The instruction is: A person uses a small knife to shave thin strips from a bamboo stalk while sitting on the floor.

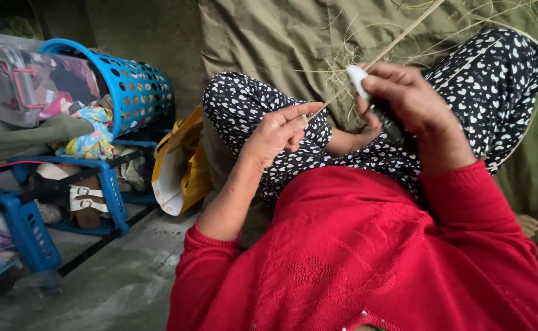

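I sit with my knees raised, in black trousers with white hearts point(263, 110) and a red sweater point(367, 245). My left hand point(278, 132) pinches the near end of a long thin tan strip point(379, 58) that runs up and to the right, out of the top of the view. My right hand point(406, 101) is closed around a dark tool with a white tip point(357, 79), and that tip meets the strip. Thin pale shavings and fibres point(342, 61) lie on the cloth behind my hands.
An olive cloth point(269, 43) covers the ground ahead. At left a blue plastic basket point(137, 86) lies tipped on a blue rack point(30, 227) that holds sandals, clothes and a clear lidded box point(5, 83). A yellow and white bag point(180, 162) leans by my left knee.
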